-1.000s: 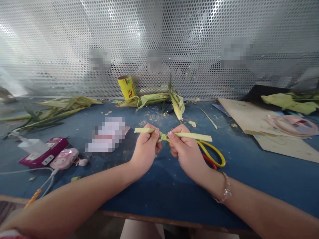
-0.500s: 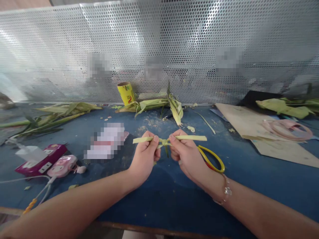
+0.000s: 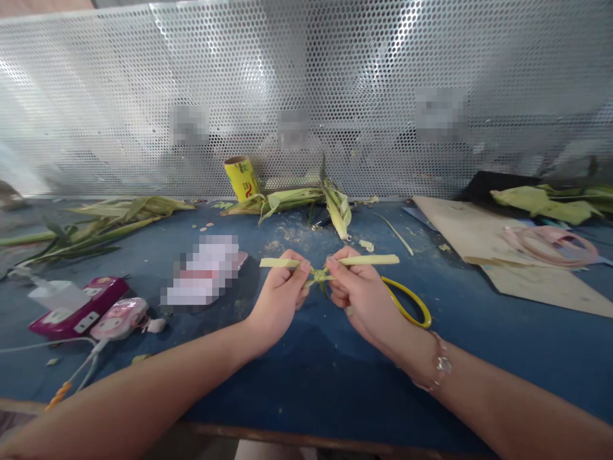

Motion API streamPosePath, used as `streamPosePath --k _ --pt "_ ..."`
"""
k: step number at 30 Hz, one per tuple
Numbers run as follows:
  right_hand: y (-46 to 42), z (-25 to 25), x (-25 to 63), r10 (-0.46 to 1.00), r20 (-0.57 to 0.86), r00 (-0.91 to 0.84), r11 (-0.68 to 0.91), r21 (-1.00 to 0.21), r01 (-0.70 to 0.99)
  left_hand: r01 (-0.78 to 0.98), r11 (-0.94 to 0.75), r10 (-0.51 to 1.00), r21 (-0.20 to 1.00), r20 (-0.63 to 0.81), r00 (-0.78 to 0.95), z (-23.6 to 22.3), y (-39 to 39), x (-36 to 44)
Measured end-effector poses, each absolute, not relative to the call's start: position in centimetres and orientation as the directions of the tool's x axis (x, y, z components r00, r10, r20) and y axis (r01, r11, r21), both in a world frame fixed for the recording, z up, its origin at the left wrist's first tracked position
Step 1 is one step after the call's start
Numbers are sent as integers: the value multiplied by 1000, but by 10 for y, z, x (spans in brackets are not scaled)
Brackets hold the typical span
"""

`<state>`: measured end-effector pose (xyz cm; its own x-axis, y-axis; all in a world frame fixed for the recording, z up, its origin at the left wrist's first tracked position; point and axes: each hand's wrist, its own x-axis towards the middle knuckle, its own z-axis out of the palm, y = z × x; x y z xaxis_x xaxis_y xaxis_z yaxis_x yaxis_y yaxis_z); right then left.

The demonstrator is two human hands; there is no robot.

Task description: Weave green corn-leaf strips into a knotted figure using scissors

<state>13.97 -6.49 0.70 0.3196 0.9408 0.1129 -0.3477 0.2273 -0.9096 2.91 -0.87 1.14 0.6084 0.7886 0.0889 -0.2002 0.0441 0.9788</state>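
Observation:
Between my hands, above the blue table (image 3: 306, 383), a small knot of pale green corn husk strips (image 3: 320, 276) is stretched. My left hand (image 3: 282, 294) pinches strips on the left side of the knot, thumb on top, and one flat end sticks out to the left. On the other side my right hand (image 3: 359, 287) pinches the strips too, with a longer end reaching out to the right. A darker green tail hangs below the knot. Just beyond my right wrist lies a yellow scissor-like handle (image 3: 412, 303), partly covered by that hand.
Corn husks (image 3: 297, 201) and a yellow cardboard tube (image 3: 241, 179) lie by the perforated metal screen (image 3: 306, 76). More husks (image 3: 129, 214), a phone-like item (image 3: 205, 271) and a magenta power strip (image 3: 81, 310) are left. Brown paper (image 3: 460, 236) and a pink coil (image 3: 550, 246) lie right.
The knot between my hands looks tighter and smaller. Both hands keep their pinch and have shifted only slightly; the left strip end shows a little shorter.

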Motion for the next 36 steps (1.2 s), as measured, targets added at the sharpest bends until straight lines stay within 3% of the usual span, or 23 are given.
streamPosePath --k 5,28,36 --pt "-65 8 142 941 120 316 234 -907 -350 -207 99 766 973 58 641 15 -12 27" --pt "-73 14 147 958 168 233 234 -926 -295 -205 -15 778 979 140 612 21 -4 23" --pt "-69 7 154 961 164 221 222 -938 -267 -114 -108 763 988 155 627 18 -5 22"
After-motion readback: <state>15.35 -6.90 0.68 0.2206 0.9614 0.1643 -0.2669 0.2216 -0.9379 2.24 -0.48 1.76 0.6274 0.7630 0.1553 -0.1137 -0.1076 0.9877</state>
